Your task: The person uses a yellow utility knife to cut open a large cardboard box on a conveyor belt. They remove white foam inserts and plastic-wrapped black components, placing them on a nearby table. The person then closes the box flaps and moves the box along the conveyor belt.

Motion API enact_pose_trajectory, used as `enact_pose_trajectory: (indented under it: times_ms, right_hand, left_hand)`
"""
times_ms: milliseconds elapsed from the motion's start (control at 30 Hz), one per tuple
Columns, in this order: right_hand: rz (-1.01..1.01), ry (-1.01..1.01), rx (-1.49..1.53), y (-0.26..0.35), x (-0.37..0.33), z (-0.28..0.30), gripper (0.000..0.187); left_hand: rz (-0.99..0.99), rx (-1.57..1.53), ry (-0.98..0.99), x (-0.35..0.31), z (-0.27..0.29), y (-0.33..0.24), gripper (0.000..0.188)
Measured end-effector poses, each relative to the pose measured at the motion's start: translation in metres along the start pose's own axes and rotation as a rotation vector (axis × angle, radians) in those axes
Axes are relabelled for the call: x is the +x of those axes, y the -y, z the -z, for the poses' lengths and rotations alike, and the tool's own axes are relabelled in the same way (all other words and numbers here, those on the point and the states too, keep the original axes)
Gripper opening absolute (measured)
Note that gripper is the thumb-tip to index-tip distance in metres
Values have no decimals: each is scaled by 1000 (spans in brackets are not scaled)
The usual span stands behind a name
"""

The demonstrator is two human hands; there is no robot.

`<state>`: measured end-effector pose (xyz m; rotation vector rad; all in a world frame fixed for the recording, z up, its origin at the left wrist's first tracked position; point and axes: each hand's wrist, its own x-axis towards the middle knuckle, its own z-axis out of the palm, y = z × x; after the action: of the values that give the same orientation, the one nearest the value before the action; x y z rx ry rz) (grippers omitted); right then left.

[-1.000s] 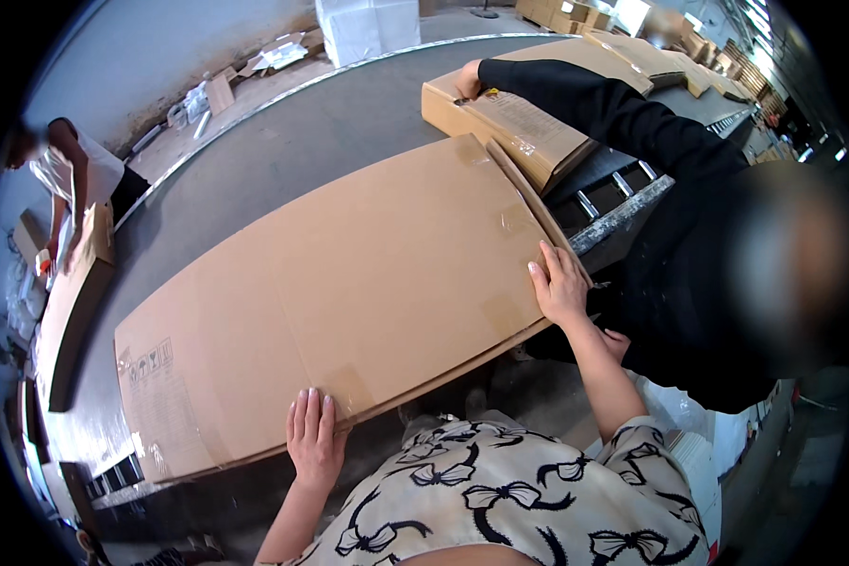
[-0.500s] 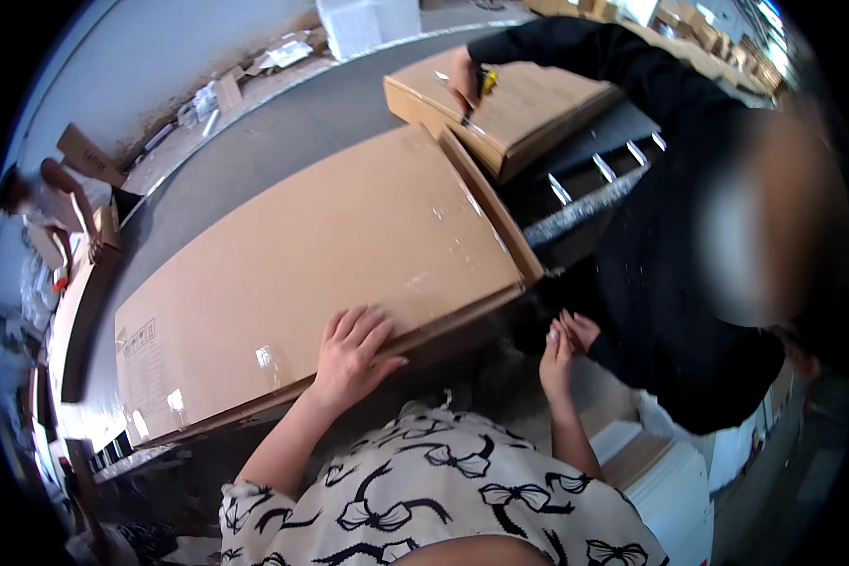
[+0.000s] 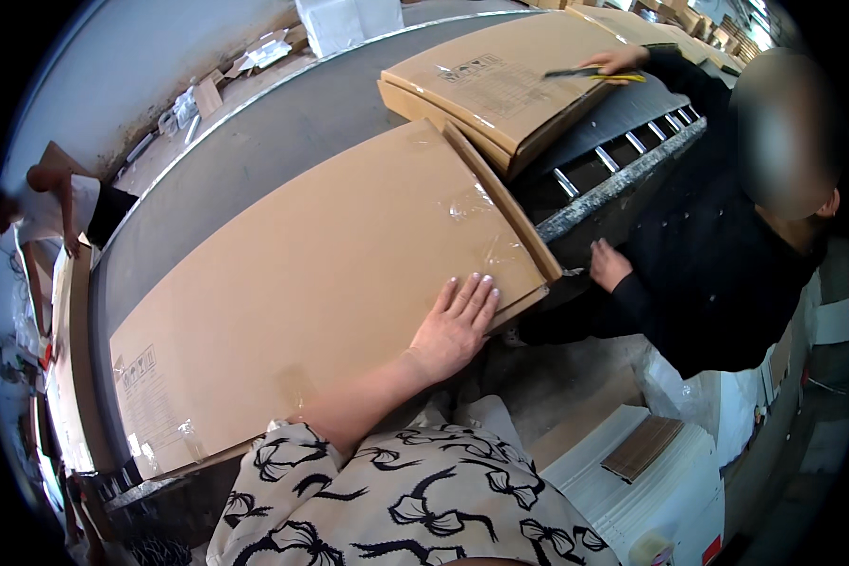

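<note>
My left hand [image 3: 453,332] lies flat on the near right corner area of a large, flat cardboard box [image 3: 321,255], fingers stretched out and holding nothing. Clear tape strips cross the box's right end beyond my fingers. My right hand is outside the picture. Across the corner stands a co-worker in black; one of their hands [image 3: 611,264] hangs near the box's end. Their other hand [image 3: 621,61] grips a yellow and black utility knife [image 3: 590,74] over a second cardboard box [image 3: 500,80].
Both boxes rest on a long grey conveyor [image 3: 208,151], with metal rollers [image 3: 606,158] showing at the right. Another person [image 3: 66,203] handles a long box [image 3: 71,349] at the far left. A stack of white sheets [image 3: 651,481] stands low right, a tape roll [image 3: 651,547] on it.
My left hand has slid right along the box's near edge to its corner. My right hand has left the picture. The co-worker's knife hand has moved right and away.
</note>
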<state>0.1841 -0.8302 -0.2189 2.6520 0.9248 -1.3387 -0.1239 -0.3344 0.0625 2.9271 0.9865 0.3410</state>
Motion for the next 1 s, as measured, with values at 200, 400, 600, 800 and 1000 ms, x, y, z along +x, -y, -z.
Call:
enact_pose_trajectory:
  times_ms: [200, 400, 600, 800, 1000]
  right_hand:
    - [70, -13, 43, 55, 15, 33, 27]
    - [67, -116, 167, 133, 37, 110, 29]
    - [153, -158, 148, 173, 68, 153, 33]
    - [316, 2, 11, 129, 108, 167, 30]
    - [281, 141, -68, 53, 210, 230, 27]
  left_hand:
    - [8, 3, -38, -3, -3, 3, 64]
    - [9, -61, -39, -4, -1, 7, 61]
    - [3, -118, -19, 0, 4, 8, 61]
    - [38, -198, -26, 10, 17, 6, 60]
    - [206, -245, -30, 26, 20, -8, 58]
